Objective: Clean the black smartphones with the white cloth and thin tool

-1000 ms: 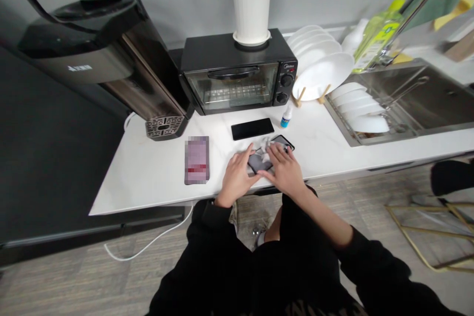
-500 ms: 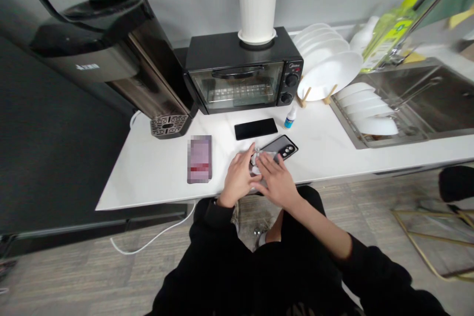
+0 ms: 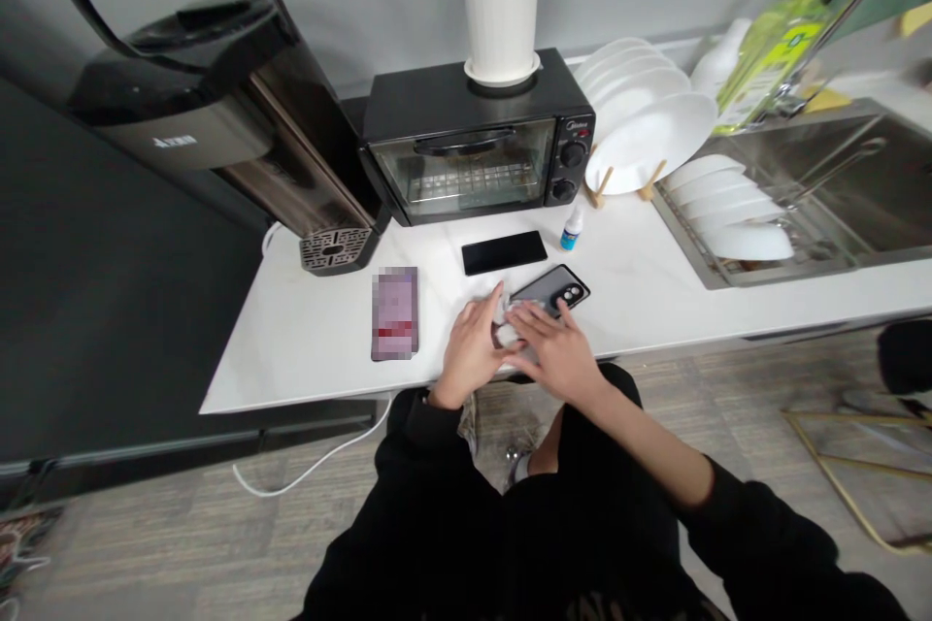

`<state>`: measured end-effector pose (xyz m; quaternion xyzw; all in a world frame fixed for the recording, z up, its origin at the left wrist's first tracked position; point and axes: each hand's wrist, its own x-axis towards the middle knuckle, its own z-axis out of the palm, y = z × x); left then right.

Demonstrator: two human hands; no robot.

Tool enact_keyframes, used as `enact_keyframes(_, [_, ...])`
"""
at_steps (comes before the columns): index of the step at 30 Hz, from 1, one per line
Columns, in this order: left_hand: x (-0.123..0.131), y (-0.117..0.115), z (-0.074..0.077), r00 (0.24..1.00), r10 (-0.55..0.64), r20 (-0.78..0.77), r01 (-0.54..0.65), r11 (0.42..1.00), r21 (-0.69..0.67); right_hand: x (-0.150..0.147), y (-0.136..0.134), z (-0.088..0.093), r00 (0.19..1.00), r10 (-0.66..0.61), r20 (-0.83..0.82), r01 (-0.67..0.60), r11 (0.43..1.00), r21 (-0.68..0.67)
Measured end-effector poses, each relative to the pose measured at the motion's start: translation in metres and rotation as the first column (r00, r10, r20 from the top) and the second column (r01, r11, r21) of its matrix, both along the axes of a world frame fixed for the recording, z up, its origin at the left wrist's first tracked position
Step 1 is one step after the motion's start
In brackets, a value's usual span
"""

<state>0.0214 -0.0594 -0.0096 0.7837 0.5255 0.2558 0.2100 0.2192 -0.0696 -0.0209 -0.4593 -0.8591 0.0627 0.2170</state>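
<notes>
1. Nearest, at the counter [image 3: 298, 340]'s front edge, the left hand [image 3: 470, 354] had its thumb and index finger spread wide, bracing the near end of the work; whether it gripped anything under the palm I could not tell.
2. The right hand [image 3: 557, 349] lay with its fingers flattened over a crumpled white wad [image 3: 508, 336], pressing it down rather than clutching it, as far as showed.
3. Under the fingers was the grey phone case [image 3: 543, 288] with a black rim, lying slantwise on the counter. Its camera end stuck out beyond the right hand; its near end was hidden, so I could not tell how much of it the wad had covered.
4. I judged the rubbing under way and unfinished: the wad was in use, and neither hand had let go of the work.
5. To the left, a purple phone-like item [image 3: 395, 306] lay flat, well apart from both hands.
6. Just beyond the case lay a black phone [image 3: 504, 253], face dark, untouched; whether it had been wiped or was left to do, nothing showed.
7. Farther right stood a small bottle [image 3: 572, 231] with a blue label, upright, held by neither hand.
8. Behind everything stood the toaster oven [image 3: 466, 165], which seemed no part of the work.
</notes>
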Motion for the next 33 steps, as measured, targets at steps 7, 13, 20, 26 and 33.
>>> enact_keyframes(7, [0.0,0.001,-0.002,1.0,-0.01,-0.003,0.01,1.0,0.028,0.002,0.003,0.0,0.996,-0.089,-0.018,0.09,0.996,0.029])
enact_keyframes(13, [0.0,0.0,-0.001,1.0,-0.004,0.002,0.004,1.0,0.029,-0.001,0.014,0.005,0.978,-0.21,-0.019,0.21,0.978,0.017])
enact_keyframes(20, [-0.002,0.0,-0.002,1.0,-0.008,0.007,0.008,1.0,0.025,0.001,0.016,0.002,1.0,0.026,-0.016,-0.026,1.0,-0.003])
enact_keyframes(26, [0.0,0.0,0.001,1.0,0.015,-0.001,-0.015,1.0,0.02,0.012,0.014,0.003,0.997,-0.067,0.028,0.066,0.997,0.03])
enact_keyframes(33, [0.001,0.0,0.002,1.0,0.016,-0.003,-0.016,0.999,0.032,0.015,0.001,0.008,0.975,-0.217,0.041,0.216,0.976,0.037])
